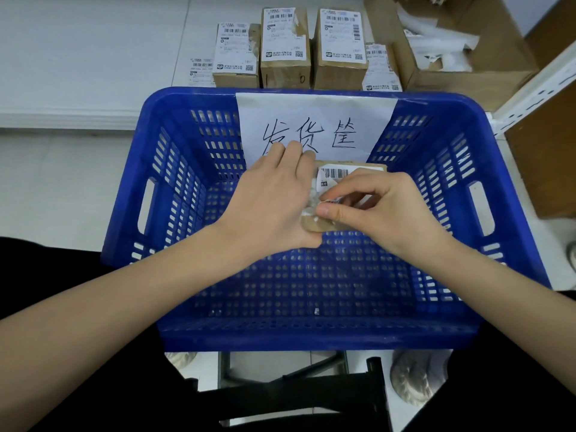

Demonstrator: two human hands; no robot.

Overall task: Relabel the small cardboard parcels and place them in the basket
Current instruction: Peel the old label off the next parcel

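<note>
Above the blue basket [187, 332] the left hand [274, 201] gripped a small brown parcel [314, 227] from its left side. The right hand [386, 210] pinched the half-torn white label [335, 177] on top. The parcel's long axis ran near to far, barcode end far. Behind the basket stood more parcels [285, 48]

Both bare forearms are reaching forward; the left hand [274, 198] is lying palm-down, fingers curled, while the right hand [378, 207] is pinching thumb against fingertips.

Half-peeled labelled cardboard parcel [335, 194] above blue slotted basket [174, 188]
</note>
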